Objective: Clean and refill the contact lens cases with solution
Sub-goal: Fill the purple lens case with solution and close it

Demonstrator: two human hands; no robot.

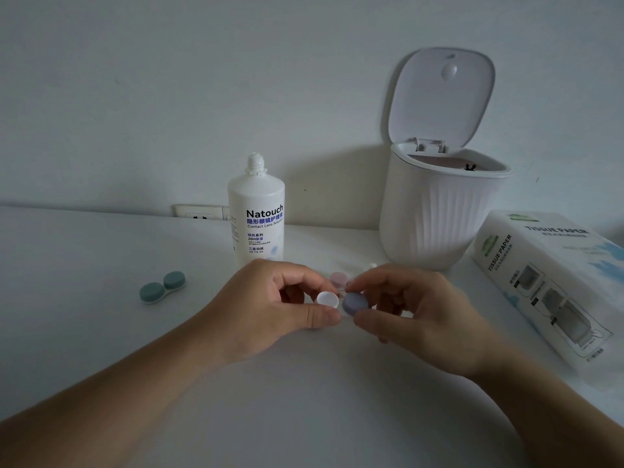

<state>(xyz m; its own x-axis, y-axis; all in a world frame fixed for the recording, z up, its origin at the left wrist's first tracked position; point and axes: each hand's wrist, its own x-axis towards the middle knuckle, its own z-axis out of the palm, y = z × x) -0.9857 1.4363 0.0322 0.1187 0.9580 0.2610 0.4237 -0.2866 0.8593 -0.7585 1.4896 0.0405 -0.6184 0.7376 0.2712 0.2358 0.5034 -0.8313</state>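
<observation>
I have the lens case [341, 302] lifted between both hands, just above the table [101, 332] and in front of the solution bottle [256, 214]. My left hand [270, 309] pinches the white well end between thumb and forefinger; my right hand [405, 309] has its thumb and fingers curled round the purple cap [354, 304], which I judge I am screwing on or off.

The case should be light, stiff plastic, small enough to slip if wet. I would keep the grip on the rims: a fingertip on each side of the cap's edge for turning, with the other hand steadying the body by the open well, level so that any liquid stays in.

Just beyond my right fingertips lies a pink cap [338, 278], probably the mate of the purple one. A small white piece behind it may be the bottle's lid, though I cannot be sure at this size. The bottle's neck shows bare threads, so it stands uncapped.

Well off to the left of my left hand sits a green lens case [162, 287], both caps on. Beyond my right hand stands a white bin [439, 214] with its lid up, and to the right a tissue pack [547, 275], cut off by the frame.

My fingers hide the middle of the case, and I cannot see whether the open well holds liquid.
</observation>
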